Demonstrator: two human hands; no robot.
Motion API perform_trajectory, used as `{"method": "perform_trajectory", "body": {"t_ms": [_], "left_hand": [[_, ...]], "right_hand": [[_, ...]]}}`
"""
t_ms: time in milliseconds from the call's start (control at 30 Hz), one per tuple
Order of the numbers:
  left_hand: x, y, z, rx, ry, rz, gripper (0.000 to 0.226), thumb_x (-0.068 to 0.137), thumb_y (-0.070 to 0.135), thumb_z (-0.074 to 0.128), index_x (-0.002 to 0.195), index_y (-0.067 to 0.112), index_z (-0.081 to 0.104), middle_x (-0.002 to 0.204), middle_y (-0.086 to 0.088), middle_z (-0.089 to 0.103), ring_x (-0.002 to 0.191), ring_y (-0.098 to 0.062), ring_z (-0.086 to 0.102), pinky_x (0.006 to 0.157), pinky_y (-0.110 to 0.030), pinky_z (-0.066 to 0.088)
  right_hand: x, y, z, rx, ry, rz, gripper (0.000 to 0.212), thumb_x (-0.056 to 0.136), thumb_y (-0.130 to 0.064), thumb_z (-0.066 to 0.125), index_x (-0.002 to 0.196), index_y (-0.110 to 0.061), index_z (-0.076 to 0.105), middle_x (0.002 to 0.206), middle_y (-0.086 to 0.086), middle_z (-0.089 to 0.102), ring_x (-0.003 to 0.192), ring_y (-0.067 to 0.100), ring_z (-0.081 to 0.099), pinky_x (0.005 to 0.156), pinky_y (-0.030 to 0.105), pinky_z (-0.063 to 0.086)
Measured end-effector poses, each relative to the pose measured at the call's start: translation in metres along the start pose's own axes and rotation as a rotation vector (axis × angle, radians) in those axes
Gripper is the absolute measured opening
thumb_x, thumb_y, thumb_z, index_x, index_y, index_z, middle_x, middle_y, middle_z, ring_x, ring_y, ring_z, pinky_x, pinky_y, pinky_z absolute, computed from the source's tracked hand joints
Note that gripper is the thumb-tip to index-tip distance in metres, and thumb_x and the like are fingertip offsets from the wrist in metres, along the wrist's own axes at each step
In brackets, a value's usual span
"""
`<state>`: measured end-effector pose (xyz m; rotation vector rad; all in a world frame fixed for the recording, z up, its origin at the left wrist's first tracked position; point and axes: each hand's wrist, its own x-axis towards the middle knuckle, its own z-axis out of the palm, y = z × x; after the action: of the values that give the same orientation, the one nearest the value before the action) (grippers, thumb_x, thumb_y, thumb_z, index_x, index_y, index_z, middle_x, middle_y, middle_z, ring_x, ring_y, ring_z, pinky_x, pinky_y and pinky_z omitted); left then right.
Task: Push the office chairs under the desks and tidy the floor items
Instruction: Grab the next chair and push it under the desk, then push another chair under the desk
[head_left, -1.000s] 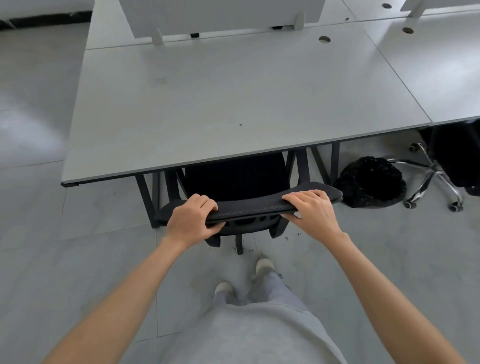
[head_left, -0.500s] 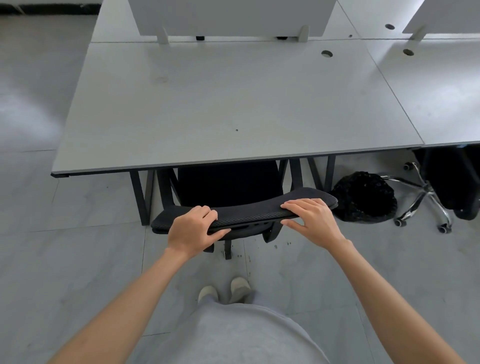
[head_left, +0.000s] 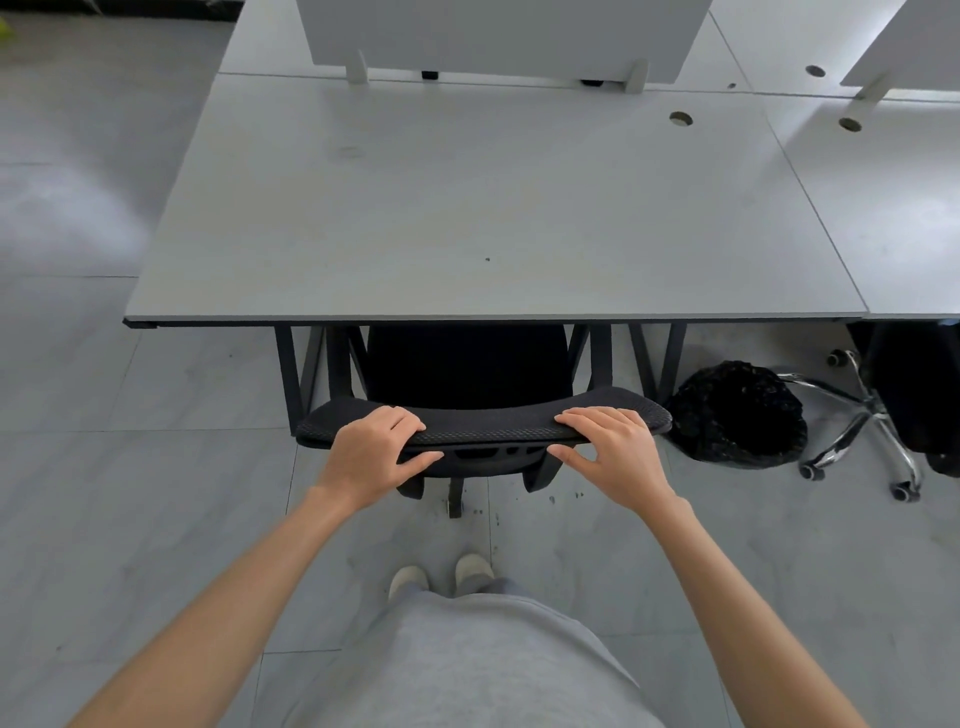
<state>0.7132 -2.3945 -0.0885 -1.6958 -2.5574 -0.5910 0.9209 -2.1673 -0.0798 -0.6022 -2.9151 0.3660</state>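
— Grey floor tiles are running under a pale desk. Where is the office chair sitting?

— Its seat is lying tucked beneath the desk's near edge, between the dark desk legs. Only the curved mesh backrest top is sticking out toward the person.

— What are the hands doing?

— The left hand is clamping that top edge, fingers over it and thumb underneath. The right hand is resting fingers on the edge, thumb spread loose below, not closing.

— Anything lying beside it?

— A black bin bag is sitting on the floor just right of the chair, near another chair's chrome base.
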Motion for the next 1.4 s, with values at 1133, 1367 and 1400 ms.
{"method": "perform_trajectory", "body": {"t_ms": [1133,1367,1400], "left_hand": [[-0.237,-0.266,-0.164,-0.890,0.777,-1.169,0.029,0.086,0.038,0.044,0.104,0.024,0.062,0.089,0.010,0.072,0.086,-0.015,0.068,0.080,-0.018,0.051],[-0.222,-0.429,-0.205,-0.825,0.811,-1.322,0.025,0.088,0.035,0.046,0.102,0.024,0.063,0.091,0.005,0.073,0.083,-0.014,0.068,0.079,-0.021,0.051],[-0.226,-0.446,-0.211,-0.822,0.836,-1.360,0.020,0.093,0.025,0.047,0.102,0.022,0.064,0.091,0.004,0.072,0.082,-0.014,0.068,0.079,-0.020,0.052]], "right_hand": [[0.192,-0.421,0.180,0.940,-0.786,0.095,0.025,0.093,-0.002,0.047,0.099,-0.020,0.064,0.098,-0.002,0.070,0.090,0.005,0.067,0.083,0.026,0.051],[0.364,-0.569,0.237,1.021,-0.842,0.017,0.029,0.093,0.001,0.045,0.094,-0.021,0.063,0.096,0.000,0.069,0.089,0.011,0.067,0.081,0.026,0.049],[0.391,-0.594,0.238,1.033,-0.853,-0.011,0.028,0.093,0.001,0.044,0.096,-0.020,0.062,0.097,0.000,0.069,0.088,0.008,0.067,0.081,0.025,0.049]]}}
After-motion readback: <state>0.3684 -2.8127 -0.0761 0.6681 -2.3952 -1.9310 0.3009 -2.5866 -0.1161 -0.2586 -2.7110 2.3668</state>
